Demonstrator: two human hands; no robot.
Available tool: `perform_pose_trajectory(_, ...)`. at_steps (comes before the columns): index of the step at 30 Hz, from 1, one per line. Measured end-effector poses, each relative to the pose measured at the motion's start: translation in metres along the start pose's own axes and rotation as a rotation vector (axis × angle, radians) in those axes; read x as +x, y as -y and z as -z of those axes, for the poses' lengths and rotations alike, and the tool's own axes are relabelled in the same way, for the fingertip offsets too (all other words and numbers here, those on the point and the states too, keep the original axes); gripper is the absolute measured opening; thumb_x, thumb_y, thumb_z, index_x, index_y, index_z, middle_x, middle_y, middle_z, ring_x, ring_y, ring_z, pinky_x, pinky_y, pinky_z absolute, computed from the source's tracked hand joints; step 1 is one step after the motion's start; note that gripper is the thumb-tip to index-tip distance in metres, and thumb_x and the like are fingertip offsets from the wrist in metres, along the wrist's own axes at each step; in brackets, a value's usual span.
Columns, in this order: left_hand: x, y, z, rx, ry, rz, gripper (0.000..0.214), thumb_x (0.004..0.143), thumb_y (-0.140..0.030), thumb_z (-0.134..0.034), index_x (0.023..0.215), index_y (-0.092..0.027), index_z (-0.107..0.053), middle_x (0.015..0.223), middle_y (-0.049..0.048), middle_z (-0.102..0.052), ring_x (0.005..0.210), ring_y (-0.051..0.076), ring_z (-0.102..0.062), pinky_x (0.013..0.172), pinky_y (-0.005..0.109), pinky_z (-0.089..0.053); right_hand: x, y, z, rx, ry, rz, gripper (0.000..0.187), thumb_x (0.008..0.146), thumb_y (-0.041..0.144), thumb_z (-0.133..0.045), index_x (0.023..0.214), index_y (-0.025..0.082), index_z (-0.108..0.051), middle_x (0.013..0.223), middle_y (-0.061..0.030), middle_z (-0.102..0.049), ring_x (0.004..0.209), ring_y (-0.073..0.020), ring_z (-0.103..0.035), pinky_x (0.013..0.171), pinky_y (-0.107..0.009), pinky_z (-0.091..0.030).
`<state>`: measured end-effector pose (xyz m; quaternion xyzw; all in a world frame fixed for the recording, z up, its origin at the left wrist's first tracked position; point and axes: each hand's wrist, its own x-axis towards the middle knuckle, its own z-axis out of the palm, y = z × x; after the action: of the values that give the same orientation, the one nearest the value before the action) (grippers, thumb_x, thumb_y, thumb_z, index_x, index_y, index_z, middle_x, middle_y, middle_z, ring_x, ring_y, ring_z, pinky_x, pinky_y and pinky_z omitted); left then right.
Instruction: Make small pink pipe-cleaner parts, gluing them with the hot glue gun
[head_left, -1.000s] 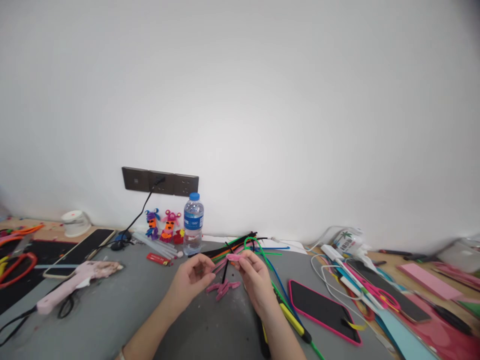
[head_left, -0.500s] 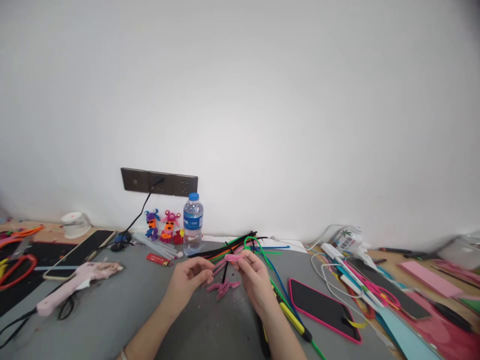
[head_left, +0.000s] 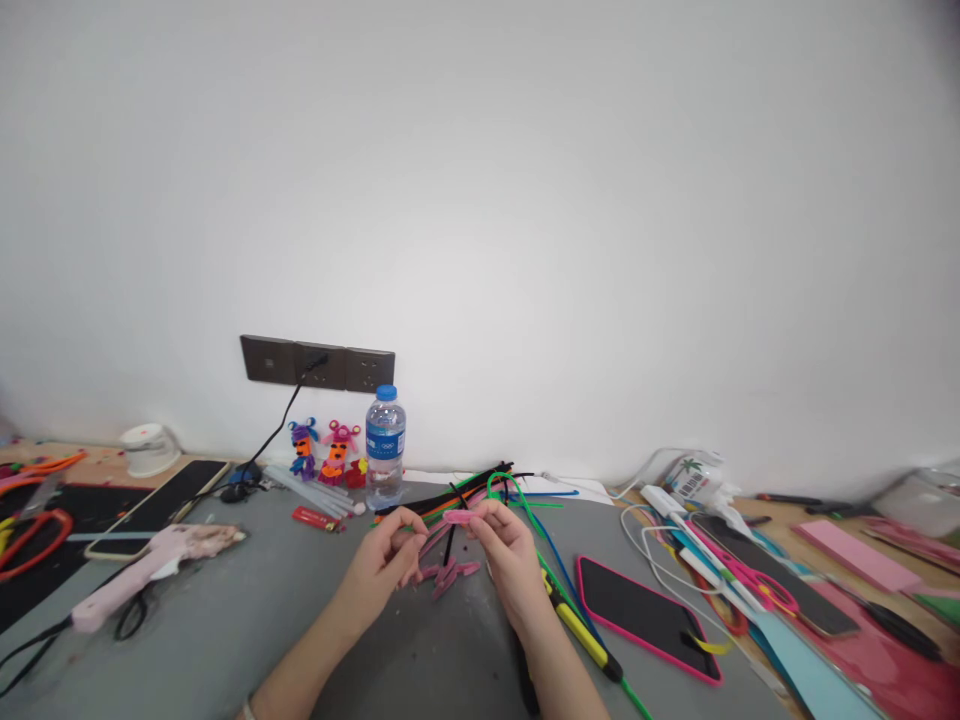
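Observation:
My right hand (head_left: 508, 560) pinches a short pink pipe-cleaner piece (head_left: 459, 517) above the grey mat (head_left: 247, 630). My left hand (head_left: 382, 570) is curled beside it, fingertips close to the pink piece's left end; whether they grip it I cannot tell. A black pipe cleaner (head_left: 449, 545) hangs down between the two hands. Several folded pink pieces (head_left: 447, 575) lie on the mat just below the hands. A bundle of coloured pipe cleaners (head_left: 480, 487) spreads out behind them.
A water bottle (head_left: 385, 447), two small craft figures (head_left: 322, 452) and glue sticks (head_left: 311, 490) stand at the back. A pink glue gun (head_left: 142, 570) and a phone (head_left: 161, 505) lie to the left. To the right lie a pink-cased phone (head_left: 649, 620), pink scissors (head_left: 750, 585), a yellow-handled tool (head_left: 581, 640) and cables.
My left hand has moved slightly right and closer to the pink piece, fingers curling more. My right hand has barely moved.

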<state>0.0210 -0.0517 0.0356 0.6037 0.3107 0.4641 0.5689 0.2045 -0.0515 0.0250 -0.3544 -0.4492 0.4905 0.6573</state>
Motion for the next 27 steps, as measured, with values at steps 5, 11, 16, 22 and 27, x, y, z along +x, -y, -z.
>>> perform_pose_trajectory(5,0.002,0.0,0.003,0.087,-0.038,0.002,0.03,0.085,-0.047,-0.062,0.08,-0.017,-0.06,0.052,-0.0052,-0.052,0.049,0.012,-0.048,0.055,0.023,-0.045,-0.002,0.004,-0.003,-0.127,0.043,0.036,0.025,0.072,0.041,-0.079,0.073,0.019,-0.066,0.066,-0.0006,-0.06,0.061,-0.0152,-0.051,0.058,-0.025,-0.041)
perform_pose_trajectory(11,0.001,-0.001,0.002,0.028,-0.05,-0.041,0.026,0.077,-0.038,-0.073,0.089,-0.016,-0.065,0.078,0.001,-0.06,0.072,0.016,-0.055,0.064,0.024,-0.047,-0.005,0.005,-0.008,-0.228,0.132,0.119,0.02,0.075,0.037,-0.076,0.074,0.019,-0.068,0.069,-0.0017,-0.062,0.063,-0.0155,-0.051,0.058,-0.027,-0.04)
perform_pose_trajectory(16,0.0,0.002,0.004,0.071,-0.053,-0.045,0.02,0.08,-0.035,-0.07,0.085,-0.016,-0.065,0.076,0.0007,-0.06,0.07,0.015,-0.055,0.064,0.023,-0.046,-0.007,0.005,-0.011,-0.291,0.16,0.166,0.015,0.077,0.032,-0.075,0.073,0.019,-0.069,0.07,-0.0024,-0.063,0.068,-0.0176,-0.054,0.064,-0.029,-0.042)
perform_pose_trajectory(22,0.002,-0.001,0.005,0.103,-0.126,-0.058,0.022,0.077,-0.037,-0.072,0.078,-0.017,-0.063,0.073,0.0,-0.06,0.07,0.017,-0.057,0.063,0.024,-0.047,-0.007,0.002,-0.012,-0.295,0.154,0.175,0.012,0.077,0.03,-0.074,0.074,0.02,-0.069,0.072,-0.0026,-0.065,0.069,-0.0185,-0.056,0.064,-0.029,-0.043)
perform_pose_trajectory(27,0.001,-0.001,0.005,0.111,-0.14,-0.057,0.022,0.077,-0.036,-0.072,0.076,-0.016,-0.062,0.07,-0.0008,-0.058,0.065,0.015,-0.055,0.059,0.022,-0.045,-0.007,0.0,-0.012,-0.237,0.133,0.131,0.017,0.074,0.031,-0.077,0.083,0.021,-0.068,0.077,-0.0023,-0.065,0.068,-0.0177,-0.057,0.064,-0.029,-0.045)
